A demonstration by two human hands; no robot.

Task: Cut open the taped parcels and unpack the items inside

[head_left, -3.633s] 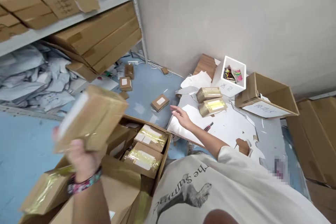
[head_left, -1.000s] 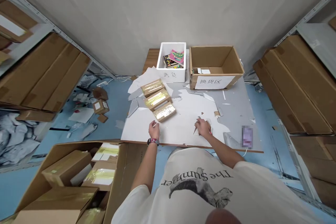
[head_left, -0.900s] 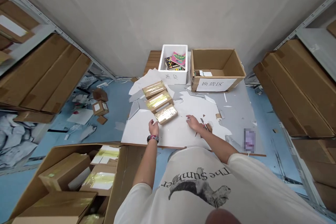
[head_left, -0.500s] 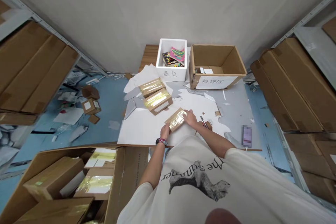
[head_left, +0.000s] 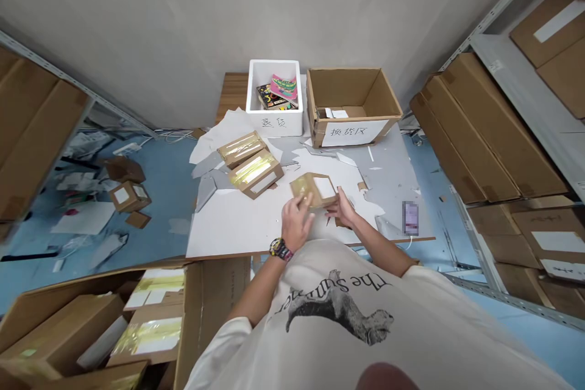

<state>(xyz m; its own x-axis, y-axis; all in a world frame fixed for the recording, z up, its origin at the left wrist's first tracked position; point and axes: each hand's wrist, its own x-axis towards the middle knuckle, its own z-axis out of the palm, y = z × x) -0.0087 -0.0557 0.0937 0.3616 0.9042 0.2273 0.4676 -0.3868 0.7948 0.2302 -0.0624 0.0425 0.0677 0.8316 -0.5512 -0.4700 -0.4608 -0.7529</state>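
Heads up, your left hand point(head_left: 295, 225) and right hand point(head_left: 342, 208) are both closed on a small cardboard parcel point(head_left: 314, 190), white label showing, just off your chest at 12 o'clock. There's a cardboard carton point(head_left: 223, 298) of parcels at 7, two taped parcels point(head_left: 249, 161) on the white board point(head_left: 237, 225) at 11, then a white foam box point(head_left: 273, 123) and an open cardboard box point(head_left: 351, 133) way out around 12.

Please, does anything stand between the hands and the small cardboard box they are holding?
Nothing visible does. The left hand and the right hand both touch the small cardboard box directly, with no other object between them.
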